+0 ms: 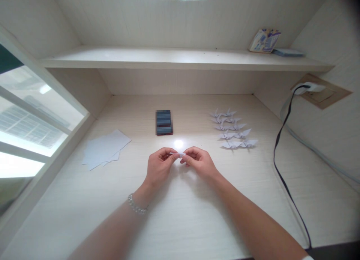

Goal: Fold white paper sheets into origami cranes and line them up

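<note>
A small folded piece of white paper is pinched between both hands above the middle of the desk. My left hand, below which a silver chain bracelet circles the wrist, grips its left end with thumb and fingers. On the other end, my right hand closes its thumb and fingertips. Much of the paper is hidden by the fingers, so its full shape cannot be made out. Off to the right stand several white folded paper cranes in two columns. Flat white paper sheets lie overlapping at the left.
Beyond the hands lies a dark, pixelated rectangular object. A black cable runs from the wall socket down the desk's right side. Overhead, a shelf carries a colourful packet and a flat bluish item.
</note>
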Demonstrator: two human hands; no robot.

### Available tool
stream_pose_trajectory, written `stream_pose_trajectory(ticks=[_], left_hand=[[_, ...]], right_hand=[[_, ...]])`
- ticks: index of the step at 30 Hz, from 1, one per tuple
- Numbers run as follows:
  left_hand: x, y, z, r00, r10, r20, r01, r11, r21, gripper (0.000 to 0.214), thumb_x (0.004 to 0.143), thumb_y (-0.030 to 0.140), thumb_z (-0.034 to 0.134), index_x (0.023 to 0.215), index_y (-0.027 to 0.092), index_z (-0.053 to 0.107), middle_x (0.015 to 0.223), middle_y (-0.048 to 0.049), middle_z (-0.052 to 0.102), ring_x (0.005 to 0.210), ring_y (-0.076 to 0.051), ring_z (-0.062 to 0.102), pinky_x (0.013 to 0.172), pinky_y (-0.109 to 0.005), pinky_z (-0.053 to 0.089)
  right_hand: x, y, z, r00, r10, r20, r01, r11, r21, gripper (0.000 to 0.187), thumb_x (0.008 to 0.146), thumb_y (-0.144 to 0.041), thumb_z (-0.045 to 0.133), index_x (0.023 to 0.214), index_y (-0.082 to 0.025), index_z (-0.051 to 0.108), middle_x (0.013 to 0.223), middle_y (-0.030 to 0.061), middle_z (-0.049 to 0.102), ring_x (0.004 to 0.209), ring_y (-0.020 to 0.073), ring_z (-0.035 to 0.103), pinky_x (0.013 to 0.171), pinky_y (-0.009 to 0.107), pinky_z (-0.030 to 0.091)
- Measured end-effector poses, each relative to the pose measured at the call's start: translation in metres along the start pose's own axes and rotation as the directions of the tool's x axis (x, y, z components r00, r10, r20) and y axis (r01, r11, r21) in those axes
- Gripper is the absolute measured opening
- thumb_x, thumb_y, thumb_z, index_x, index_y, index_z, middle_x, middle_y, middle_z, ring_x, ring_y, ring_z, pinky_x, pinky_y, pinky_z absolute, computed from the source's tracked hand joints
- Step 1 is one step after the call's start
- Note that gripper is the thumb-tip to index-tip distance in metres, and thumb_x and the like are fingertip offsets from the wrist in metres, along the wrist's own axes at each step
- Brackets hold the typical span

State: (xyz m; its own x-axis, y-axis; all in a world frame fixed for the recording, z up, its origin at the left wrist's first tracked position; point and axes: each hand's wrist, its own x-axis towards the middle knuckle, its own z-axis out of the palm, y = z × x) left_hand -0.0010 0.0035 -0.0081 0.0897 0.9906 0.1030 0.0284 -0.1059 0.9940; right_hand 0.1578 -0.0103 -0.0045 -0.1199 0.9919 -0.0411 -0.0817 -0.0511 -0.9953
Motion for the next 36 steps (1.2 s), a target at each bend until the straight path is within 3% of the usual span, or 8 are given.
stream_pose_trajectory(ticks=[4,9,14,18,22,29,36], left_hand=[[0.0013,-0.0012,0.0000,1.000,-0.025,0.011,0.026,0.999,-0.039,0.017,0.070,0.028,0.070,0.080,0.015,0.067,0.080,-0.0057,0.068,0.072,-0.016,0.062,0.067,-0.027,0.049],[0.0019,-0.0035,0.0026,0.996,-0.080,-0.028,0.073,0.977,-0.198,0.031,0.065,0.024,0.075,0.090,0.016,0.059,0.079,-0.0033,0.068,0.073,-0.015,0.063,0.068,-0.028,0.050],[0.0015,-0.0021,0.0041,0.997,-0.080,0.023,0.083,0.981,-0.173,0.023,0.067,0.026,0.073,0.083,0.013,0.062,0.084,-0.0061,0.068,0.077,-0.016,0.063,0.071,-0.028,0.050],[0.0010,-0.0008,0.0043,0.996,-0.088,0.026,0.091,0.971,-0.222,0.024,0.067,0.025,0.073,0.084,0.015,0.060,0.082,-0.0039,0.067,0.074,-0.015,0.063,0.069,-0.028,0.050],[0.0008,-0.0007,0.0032,0.994,-0.092,0.050,0.099,0.983,-0.156,0.020,0.069,0.029,0.071,0.080,0.014,0.064,0.080,-0.0054,0.067,0.072,-0.015,0.062,0.069,-0.028,0.050],[0.0008,-0.0008,0.0036,0.994,-0.089,0.064,0.101,0.973,-0.207,0.021,0.064,0.026,0.075,0.080,0.015,0.065,0.082,-0.0044,0.068,0.077,-0.016,0.062,0.072,-0.028,0.050],[0.0012,-0.0004,0.0036,0.993,-0.103,0.052,0.110,0.983,-0.149,0.021,0.066,0.028,0.073,0.081,0.014,0.067,0.082,-0.0061,0.069,0.075,-0.016,0.062,0.070,-0.027,0.049]], right_hand=[[0.0010,-0.0036,-0.0001,0.998,0.064,0.006,-0.064,0.994,0.094,0.025,0.071,-0.041,0.067,0.076,-0.017,0.064,0.069,0.0026,0.064,0.068,0.0159,0.062,0.058,0.027,0.049],[0.0005,-0.0053,0.0020,0.998,0.057,-0.024,-0.055,0.995,0.087,0.023,0.064,-0.037,0.073,0.075,-0.017,0.069,0.071,0.0036,0.068,0.068,0.0158,0.062,0.061,0.028,0.049],[0.0018,-0.0007,0.0020,0.996,0.029,-0.079,-0.022,0.996,0.089,0.021,0.060,-0.031,0.076,0.077,-0.019,0.072,0.080,0.0051,0.071,0.074,0.0182,0.063,0.070,0.032,0.049],[0.0020,0.0020,0.0001,0.994,-0.024,-0.104,0.025,1.000,0.008,0.019,0.063,-0.030,0.074,0.080,-0.020,0.073,0.085,0.0059,0.070,0.080,0.0194,0.063,0.072,0.032,0.049],[0.0010,0.0020,-0.0019,0.991,-0.084,-0.099,0.078,0.995,-0.065,0.017,0.066,-0.030,0.073,0.080,-0.021,0.073,0.089,0.0058,0.068,0.086,0.0202,0.062,0.073,0.031,0.049],[-0.0001,0.0006,-0.0016,0.991,-0.104,-0.088,0.098,0.993,-0.068,0.017,0.066,-0.032,0.073,0.080,-0.022,0.073,0.089,0.0059,0.066,0.086,0.0206,0.061,0.070,0.031,0.049],[0.0002,-0.0002,0.0000,0.992,-0.068,-0.109,0.060,0.996,-0.070,0.019,0.068,-0.033,0.071,0.081,-0.019,0.072,0.082,0.0054,0.068,0.077,0.0185,0.061,0.067,0.029,0.048]])
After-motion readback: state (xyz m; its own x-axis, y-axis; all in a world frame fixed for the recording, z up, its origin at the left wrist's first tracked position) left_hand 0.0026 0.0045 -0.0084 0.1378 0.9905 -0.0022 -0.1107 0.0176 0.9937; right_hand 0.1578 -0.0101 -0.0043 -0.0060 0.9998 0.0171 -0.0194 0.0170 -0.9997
